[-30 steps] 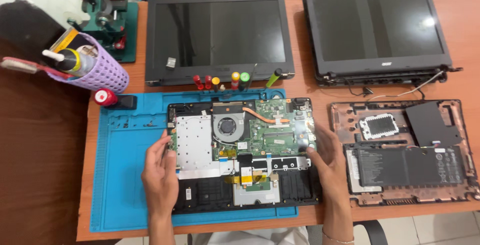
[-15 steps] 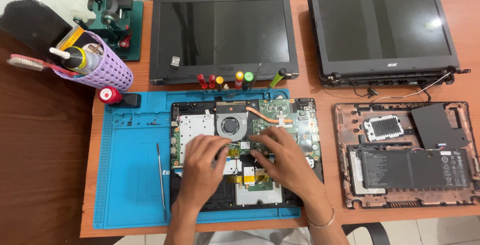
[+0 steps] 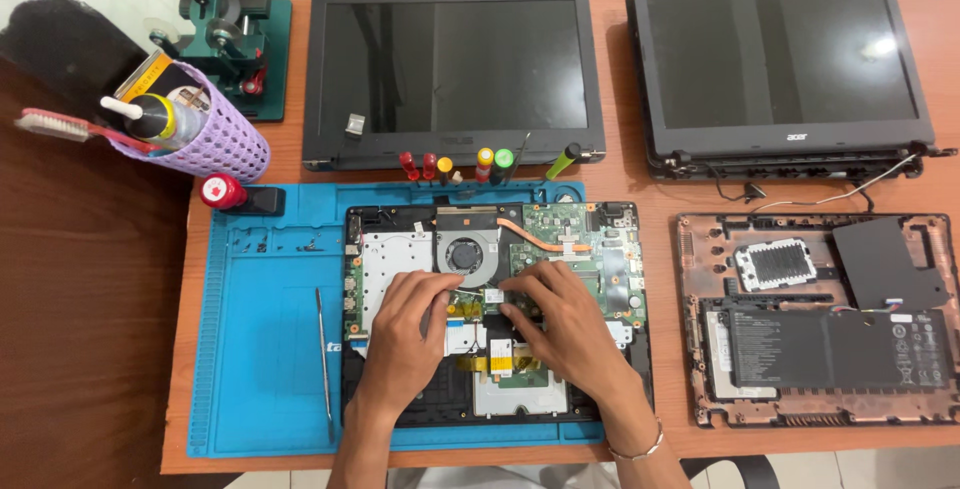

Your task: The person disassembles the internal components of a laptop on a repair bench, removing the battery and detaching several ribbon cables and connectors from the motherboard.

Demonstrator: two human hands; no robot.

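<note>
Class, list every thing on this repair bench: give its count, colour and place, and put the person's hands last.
Opened laptop base: 1, green board, on the mat.
Work mat: 1, blue, bench left.
Metal pry tool: 1, silver, on the mat.
Laptop screens: 2, black, at the back.
Second laptop base: 1, copper-brown, right, black battery inside.
Screwdrivers: several, red, yellow, green handles, mat's top edge.
Mesh cup: 1, lilac, left, holding tools.
Green vise: 1, back left.
Left hand, right hand: fingertips on the board's middle.

electronics repair workshop: opened laptops (image 3: 495, 309), blue repair mat (image 3: 262, 349), screwdrivers (image 3: 470, 166)
</note>
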